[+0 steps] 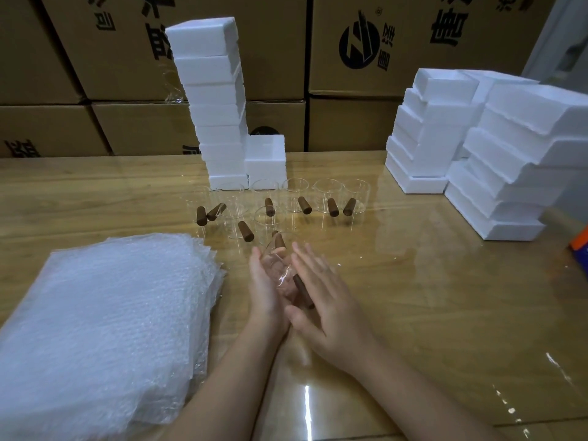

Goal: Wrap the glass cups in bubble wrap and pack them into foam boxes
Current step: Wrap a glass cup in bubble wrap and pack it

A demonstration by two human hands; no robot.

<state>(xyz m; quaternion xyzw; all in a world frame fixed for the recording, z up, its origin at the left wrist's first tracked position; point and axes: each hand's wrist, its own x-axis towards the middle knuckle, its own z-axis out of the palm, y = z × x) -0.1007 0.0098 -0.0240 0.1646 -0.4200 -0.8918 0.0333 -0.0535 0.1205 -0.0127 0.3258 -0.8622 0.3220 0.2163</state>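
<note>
Cup (pixel 280 270) is off the tabletop (pixel 413 297), just right of the wrap stack (pixel 105 313), sandwiched between both hands. Left hand (pixel 265 291) is flat, palm inward, fingers straight along the glass. Right hand (pixel 331 310) is flat against the other side, fingers straight, thumb low under the base end. Neither hand curls round the cup, so it's a palm-to-palm press, not a grip. Cup is tilted, mouth pointing away from the person, with its brown handle (pixel 303 291) lying against the right palm. Spare cups (pixel 296 198) stand in loose rows beyond the stack's far right corner, all bare, nothing wrapped yet. Foam boxes (pixel 213 106) are towered further back from the stack, with more foam (pixel 477 148) well to its right and cartons (pixel 381 43) behind everything. Handling read: thin clear glass, light, rigid, slick on skin, and probably chips on any knock against the tabletop or another cup. Flat palms give little hold if it rolls. Better to wrap fingers round the body, since the handle joint looks like the weak point and a bad lever. The stub will also make the wrapped bundle lopsided. My guess at the next move is to lay the cup on the top sheet of the stack, handle up or sideways, and roll. Foam is soft and dents easily, so seat the cup without forcing.
</note>
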